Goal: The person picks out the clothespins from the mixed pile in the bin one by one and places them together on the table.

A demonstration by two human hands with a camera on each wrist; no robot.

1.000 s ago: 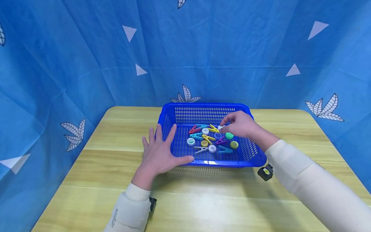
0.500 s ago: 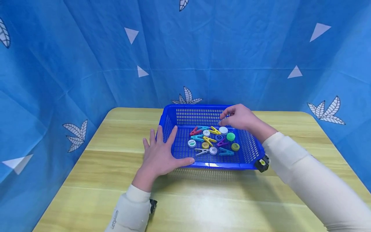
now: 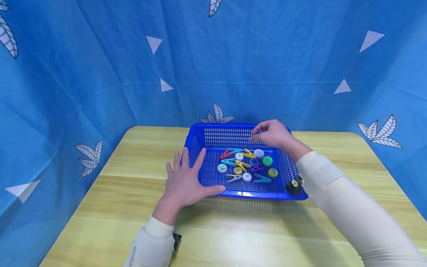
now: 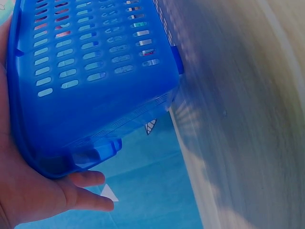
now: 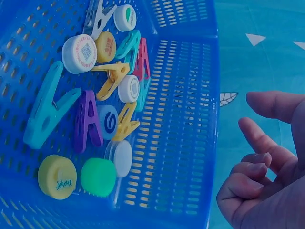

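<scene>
A blue plastic basket [image 3: 260,195] stands on the table with bottle caps and plastic clothespins lying over its floor. My left hand [image 3: 185,182] rests on its front left corner, fingers spread and thumb along the front rim. Above the basket's back right part hovers my right hand [image 3: 274,134], thumb and forefinger apart with nothing between them. Below that hand a white cap [image 3: 258,154] lies next to a green cap [image 5: 98,177] and a yellow clothespin [image 3: 248,154]. A purple clothespin [image 5: 87,121] and a turquoise clothespin [image 5: 50,107] lie nearer the front.
The wooden table [image 3: 126,207] extends on both sides and in front of the basket. A blue patterned cloth [image 3: 253,55] hangs behind and at the sides. Black devices are strapped at both wrists, the right one [image 3: 294,185] over the basket's front right corner.
My right hand has let go of the white cap, which now lies on the basket floor, and has risen slightly away from it. The left hand stays at the corner.
</scene>
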